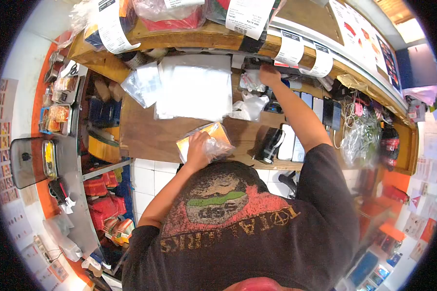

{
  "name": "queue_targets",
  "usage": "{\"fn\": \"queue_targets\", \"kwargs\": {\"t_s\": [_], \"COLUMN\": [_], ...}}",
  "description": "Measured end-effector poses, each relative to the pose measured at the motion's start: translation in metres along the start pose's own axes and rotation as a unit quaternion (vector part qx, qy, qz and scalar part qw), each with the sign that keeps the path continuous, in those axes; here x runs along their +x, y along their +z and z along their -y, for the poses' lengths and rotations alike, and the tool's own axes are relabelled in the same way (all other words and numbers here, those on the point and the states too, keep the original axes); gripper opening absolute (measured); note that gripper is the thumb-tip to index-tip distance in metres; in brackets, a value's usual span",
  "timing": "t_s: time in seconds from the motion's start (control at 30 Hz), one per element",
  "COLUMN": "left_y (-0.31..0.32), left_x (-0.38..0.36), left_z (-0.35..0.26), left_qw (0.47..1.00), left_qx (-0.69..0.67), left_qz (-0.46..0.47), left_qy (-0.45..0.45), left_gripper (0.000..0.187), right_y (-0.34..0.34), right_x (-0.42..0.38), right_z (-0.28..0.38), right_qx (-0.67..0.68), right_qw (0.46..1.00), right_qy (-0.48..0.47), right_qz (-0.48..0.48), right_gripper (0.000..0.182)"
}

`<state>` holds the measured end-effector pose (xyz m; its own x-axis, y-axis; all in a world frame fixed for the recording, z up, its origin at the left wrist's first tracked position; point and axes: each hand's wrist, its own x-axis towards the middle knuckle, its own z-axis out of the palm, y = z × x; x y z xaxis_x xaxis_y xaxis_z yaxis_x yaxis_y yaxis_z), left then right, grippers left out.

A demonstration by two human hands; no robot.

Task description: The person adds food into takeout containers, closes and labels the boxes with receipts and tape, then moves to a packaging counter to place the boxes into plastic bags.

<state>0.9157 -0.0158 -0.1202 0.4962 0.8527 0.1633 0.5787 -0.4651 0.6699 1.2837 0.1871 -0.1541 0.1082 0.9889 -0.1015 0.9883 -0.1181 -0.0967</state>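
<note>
Slanting lengthwise toward upper right; orange packet (215, 130) clasped in left hand (198, 149); right hand (270, 75), grip unclear.

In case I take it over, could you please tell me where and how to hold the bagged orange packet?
Probably take the packet by its far corner, from the far side: that corner looks flat and lies clear of the left grip, while loose plastic bunches at the right.

Bare left hand (197, 151) mid-frame, fingers curled, back up; bare left forearm (167, 195) slants up-right from lower left. Bare right hand (269, 75) upper centre, fingertips unclear; right arm (301, 109), short black sleeve, stretched up-left from right of centre.
</note>
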Motion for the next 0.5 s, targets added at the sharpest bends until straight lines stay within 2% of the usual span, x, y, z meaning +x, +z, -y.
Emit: {"fn": "queue_targets", "kwargs": {"t_s": [0.07, 0.13, 0.2, 0.27, 0.3, 0.37, 0.4, 0.47, 0.5], "left_y": [0.003, 0.002, 0.003, 0.006, 0.006, 0.006, 0.006, 0.007, 0.008], "left_x": [0.0, 0.0, 0.0, -0.001, -0.001, -0.001, 0.0, 0.0, -0.001], "left_z": [0.003, 0.001, 0.001, 0.003, 0.003, 0.003, 0.003, 0.002, 0.004], "left_qw": [1.0, 1.0, 0.999, 1.0, 1.0, 1.0, 1.0, 0.999, 0.999], "left_qx": [0.022, 0.018, 0.014, 0.016, 0.016, 0.025, 0.026, 0.036, 0.036], "left_qz": [0.007, -0.013, -0.034, -0.013, -0.016, 0.011, 0.01, -0.017, -0.018], "left_qy": [0.006, 0.02, 0.033, 0.012, 0.012, 0.011, 0.012, 0.032, 0.032], "left_gripper": [0.046, 0.045, 0.044, 0.044, 0.044, 0.047, 0.047, 0.049, 0.049], "right_y": [0.022, 0.058, 0.054, 0.02, 0.021, 0.027, 0.024, 0.021, 0.006], "right_x": [0.01, 0.031, 0.031, 0.008, 0.009, 0.009, 0.006, -0.003, -0.015], "right_z": [-0.023, -0.052, -0.059, -0.056, -0.057, -0.059, -0.056, -0.046, -0.034], "right_qx": [0.008, -0.011, -0.031, 0.17, 0.169, 0.298, 0.298, 0.402, 0.402], "right_qw": [0.999, 0.998, 0.998, 0.98, 0.981, 0.95, 0.95, 0.907, 0.907], "right_qy": [-0.042, -0.043, -0.046, -0.092, -0.093, -0.017, -0.018, 0.089, 0.087], "right_qz": [-0.033, -0.035, -0.037, 0.038, 0.037, 0.092, 0.091, 0.088, 0.088], "right_gripper": [0.023, 0.022, 0.021, 0.018, 0.018, 0.014, 0.014, 0.01, 0.01]}}
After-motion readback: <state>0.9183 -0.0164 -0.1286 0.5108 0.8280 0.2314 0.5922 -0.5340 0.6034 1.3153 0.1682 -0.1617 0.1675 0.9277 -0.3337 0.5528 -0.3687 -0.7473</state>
